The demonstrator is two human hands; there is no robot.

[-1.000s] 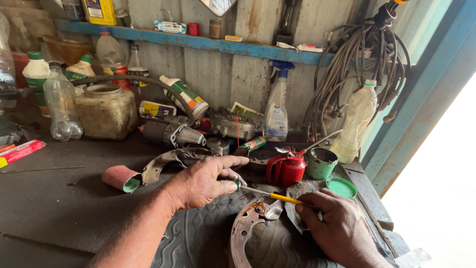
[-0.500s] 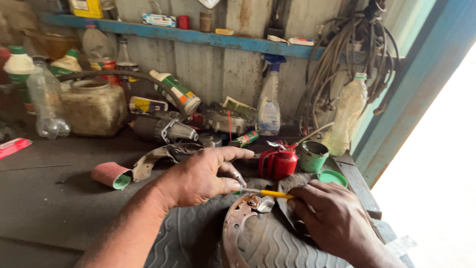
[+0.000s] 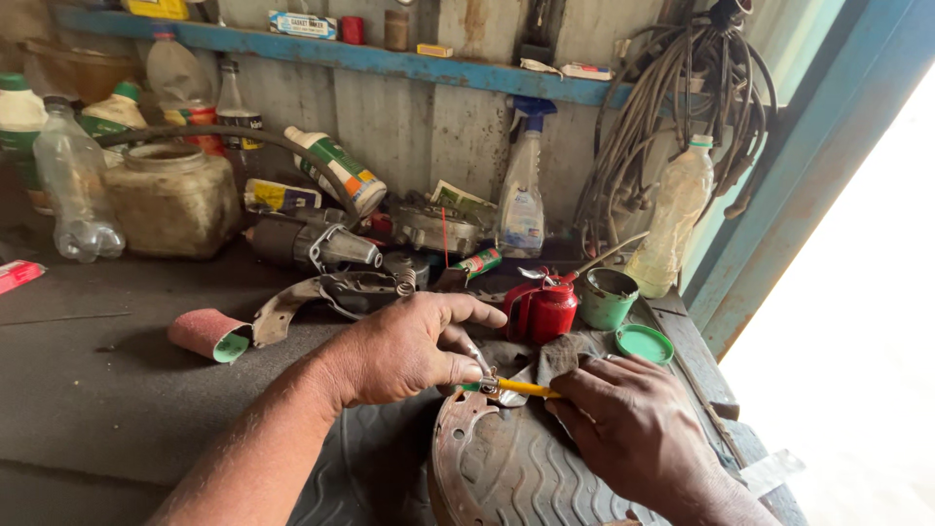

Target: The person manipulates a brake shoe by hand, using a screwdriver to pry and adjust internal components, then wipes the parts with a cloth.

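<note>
Both hands have edged closer: left hand (image 3: 404, 349) fingers pinch the brake shoe (image 3: 458, 433), right hand (image 3: 633, 429) grips the yellow screwdriver (image 3: 521, 388); steady pressure, no slipping.

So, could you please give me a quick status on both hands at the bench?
Left hand pinching rusty curved metal part. Right hand holding yellow-handled tool to it. Red oil can close behind.

Left forearm reaching in from the lower left, bare, wrist straight. Left hand (image 3: 404, 349) palm down, fingers curled, thumb and forefinger pinched together at the tips. Right hand (image 3: 633, 429) coming from the lower right, back of hand up, fingers bent and closed in a grip, knuckles pointing to the left hand, fingertips of both hands near each other
</note>
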